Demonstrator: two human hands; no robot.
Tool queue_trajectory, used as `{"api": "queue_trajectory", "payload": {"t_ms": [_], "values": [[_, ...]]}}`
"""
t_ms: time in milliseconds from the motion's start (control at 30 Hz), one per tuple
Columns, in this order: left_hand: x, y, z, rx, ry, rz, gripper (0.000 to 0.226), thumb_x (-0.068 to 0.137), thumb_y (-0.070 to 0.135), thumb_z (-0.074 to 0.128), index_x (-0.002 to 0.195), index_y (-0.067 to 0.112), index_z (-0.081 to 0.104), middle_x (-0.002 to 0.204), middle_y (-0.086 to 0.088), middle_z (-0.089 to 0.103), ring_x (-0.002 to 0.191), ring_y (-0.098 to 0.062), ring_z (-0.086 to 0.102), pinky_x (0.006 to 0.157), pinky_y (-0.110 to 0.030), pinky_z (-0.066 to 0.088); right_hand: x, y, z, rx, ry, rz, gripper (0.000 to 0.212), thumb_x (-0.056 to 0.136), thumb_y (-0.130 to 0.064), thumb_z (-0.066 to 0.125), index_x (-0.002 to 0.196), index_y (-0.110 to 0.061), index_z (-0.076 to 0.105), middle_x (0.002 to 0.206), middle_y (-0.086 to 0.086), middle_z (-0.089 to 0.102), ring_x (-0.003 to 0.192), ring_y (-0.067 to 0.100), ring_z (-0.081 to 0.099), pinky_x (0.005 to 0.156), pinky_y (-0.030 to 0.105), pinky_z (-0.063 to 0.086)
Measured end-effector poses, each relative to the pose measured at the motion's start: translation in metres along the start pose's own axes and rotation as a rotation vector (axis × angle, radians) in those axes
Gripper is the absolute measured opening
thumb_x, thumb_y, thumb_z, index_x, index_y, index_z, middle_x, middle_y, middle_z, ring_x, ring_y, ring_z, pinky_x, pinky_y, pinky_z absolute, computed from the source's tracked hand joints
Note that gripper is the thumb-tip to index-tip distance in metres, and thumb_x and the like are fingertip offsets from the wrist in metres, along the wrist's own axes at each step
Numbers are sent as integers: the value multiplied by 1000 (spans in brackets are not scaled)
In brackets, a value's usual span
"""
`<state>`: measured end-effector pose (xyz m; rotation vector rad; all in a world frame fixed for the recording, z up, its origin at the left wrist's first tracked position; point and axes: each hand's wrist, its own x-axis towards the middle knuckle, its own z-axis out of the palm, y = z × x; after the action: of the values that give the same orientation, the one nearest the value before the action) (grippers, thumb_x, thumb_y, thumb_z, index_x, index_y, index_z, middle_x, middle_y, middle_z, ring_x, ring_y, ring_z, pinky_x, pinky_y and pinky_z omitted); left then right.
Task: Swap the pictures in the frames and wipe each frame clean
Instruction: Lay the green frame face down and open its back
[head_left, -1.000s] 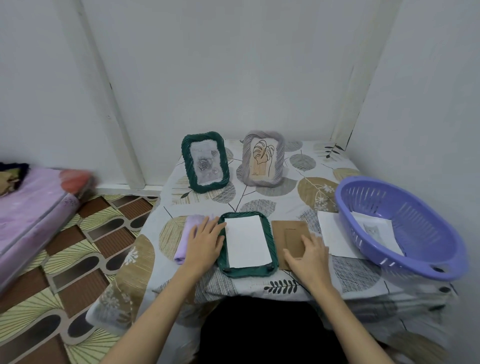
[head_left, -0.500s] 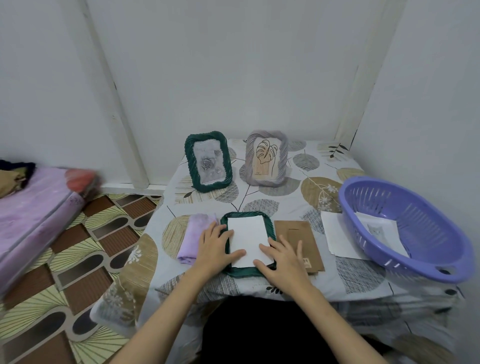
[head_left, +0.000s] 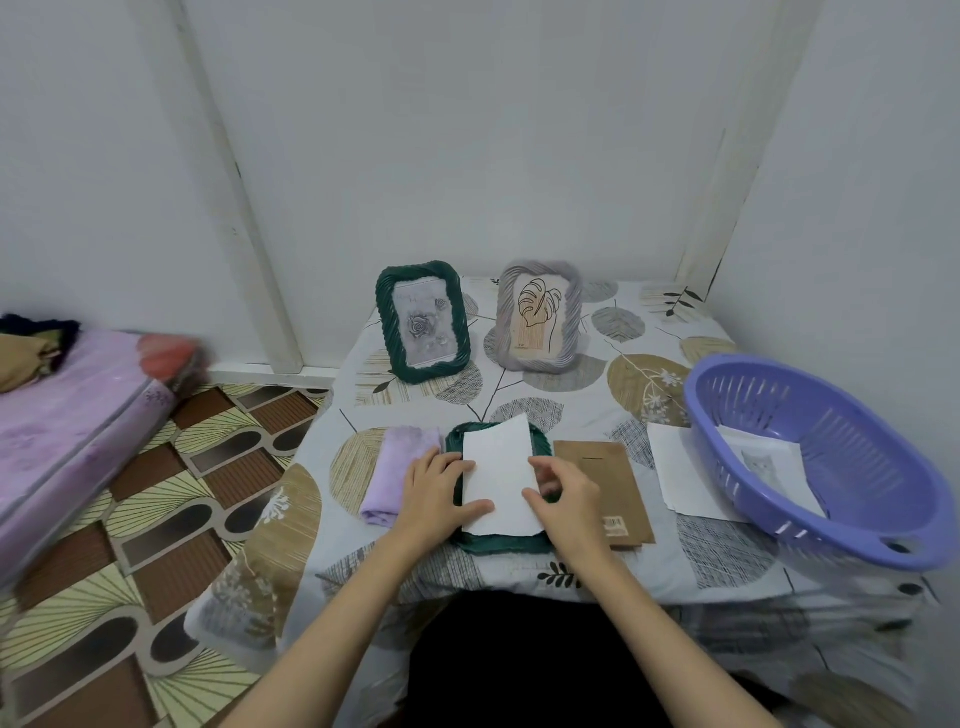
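You are swapping the picture: the green frame (head_left: 498, 540) lies face down at the table's near edge. Your left hand (head_left: 436, 499) presses the white sheet (head_left: 500, 478) flat; your right hand (head_left: 566, 501) pinches its edge. Next, lift it clear.

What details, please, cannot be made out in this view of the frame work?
- White sheet, head view: printed side faces down or is blank; cannot tell.
- Flat green frame: its opening is hidden by the sheet.
- Right hand: fingertips blurred, grip unclear.
- Picture in the purple basket: too small, cut by the rim.
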<state>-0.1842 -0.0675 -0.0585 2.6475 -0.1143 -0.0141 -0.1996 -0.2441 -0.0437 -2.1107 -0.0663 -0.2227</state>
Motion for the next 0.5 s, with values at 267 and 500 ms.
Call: {"api": "queue_trajectory", "payload": {"t_ms": [267,500], "values": [[0,12,-14,-314,38,30,77,64,61,63,134,33,44,147,-6,34,141,-23,19,117,-37,12,8,-3,-20,251,-21,134,36,82,1,62,113,-16,65,102,19,66,77,13,52,80,29,51],[10,70,-25,-1074,-157,6,57,79,-10,62,124,23,52,120,-8,55,89,-18,62,84,-30,55,13,-13,-86,377,-7,98,39,83,1,63,120,-11,61,100,7,66,78,5,59,75,18,54]]}}
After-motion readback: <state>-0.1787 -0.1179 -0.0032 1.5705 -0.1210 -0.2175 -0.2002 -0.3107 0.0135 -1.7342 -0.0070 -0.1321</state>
